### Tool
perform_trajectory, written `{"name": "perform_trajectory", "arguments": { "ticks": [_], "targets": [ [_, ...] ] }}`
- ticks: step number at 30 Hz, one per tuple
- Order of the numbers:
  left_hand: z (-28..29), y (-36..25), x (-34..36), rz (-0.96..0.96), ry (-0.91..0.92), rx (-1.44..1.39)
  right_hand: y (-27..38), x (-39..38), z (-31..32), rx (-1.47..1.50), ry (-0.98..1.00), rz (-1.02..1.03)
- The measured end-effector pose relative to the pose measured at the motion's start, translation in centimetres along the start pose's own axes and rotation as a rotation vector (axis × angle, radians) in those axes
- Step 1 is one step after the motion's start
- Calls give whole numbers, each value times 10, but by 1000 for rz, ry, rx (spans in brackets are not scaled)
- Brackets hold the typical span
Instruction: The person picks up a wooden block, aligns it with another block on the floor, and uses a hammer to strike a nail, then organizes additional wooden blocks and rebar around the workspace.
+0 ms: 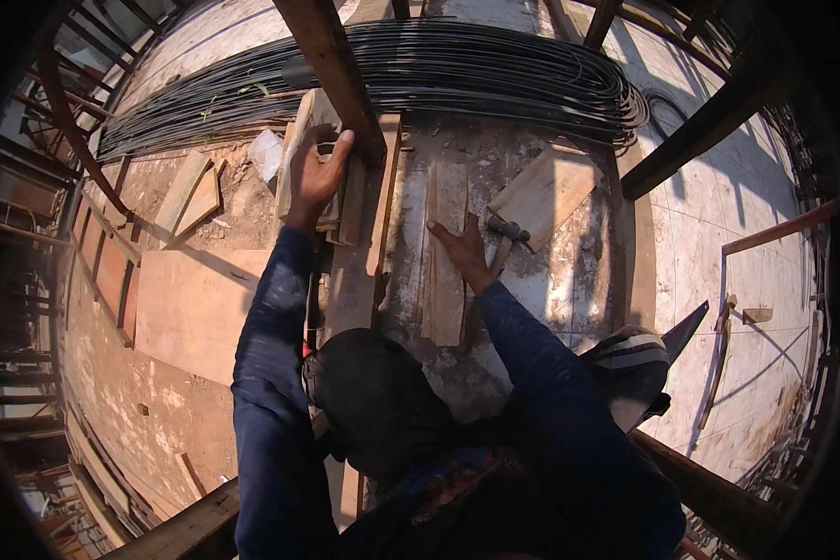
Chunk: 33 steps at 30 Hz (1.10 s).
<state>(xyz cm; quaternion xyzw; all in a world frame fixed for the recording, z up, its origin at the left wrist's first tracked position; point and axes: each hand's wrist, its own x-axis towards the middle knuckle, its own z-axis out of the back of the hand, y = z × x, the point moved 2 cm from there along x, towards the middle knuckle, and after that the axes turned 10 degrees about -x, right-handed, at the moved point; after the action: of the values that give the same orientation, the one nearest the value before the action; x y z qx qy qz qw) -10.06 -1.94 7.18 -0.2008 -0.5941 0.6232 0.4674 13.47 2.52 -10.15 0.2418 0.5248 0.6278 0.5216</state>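
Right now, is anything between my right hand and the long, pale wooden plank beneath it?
Nothing visible: your right hand is directly over the long, pale wooden plank. The dark-headed hammer lies to the hand's right, not between them.

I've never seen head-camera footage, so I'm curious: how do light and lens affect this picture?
In the head view, the fisheye lens bows straight edges near the black rim; there too, sunlight whitens the pale floor at right, crossed by hard shadows; same head view: left hand and right hand look fairly sharp, dark clothing loses detail.
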Motion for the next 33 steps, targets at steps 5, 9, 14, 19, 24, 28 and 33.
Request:
{"name": "perform_trajectory", "arguments": {
  "ticks": [5, 9, 14, 19, 24, 28, 33],
  "targets": [
    [32, 42, -34, -5, -172, 395, -35, 17, -18, 55, 14, -7],
    [28, 63, -55, -145, -185, 698, -47, 43, 10, -256, -258, 170],
    [40, 93, -59, -16, -159, 963, -51, 5, -4, -347, -131, -26],
    [27, 82, -50, 289, -61, 955, -52, -33, -35, -506, -72, -233],
    [16, 75, -49, 324, -56, 1032, -70, -35, -46, -481, -203, -57],
    [19, 75, -49, 323, -61, 1046, -65, -40, -57, -786, -113, 52],
    [26, 81, -52, 309, -32, 1020, -62, -46, -57, -686, 34, -84]
  ]
}}
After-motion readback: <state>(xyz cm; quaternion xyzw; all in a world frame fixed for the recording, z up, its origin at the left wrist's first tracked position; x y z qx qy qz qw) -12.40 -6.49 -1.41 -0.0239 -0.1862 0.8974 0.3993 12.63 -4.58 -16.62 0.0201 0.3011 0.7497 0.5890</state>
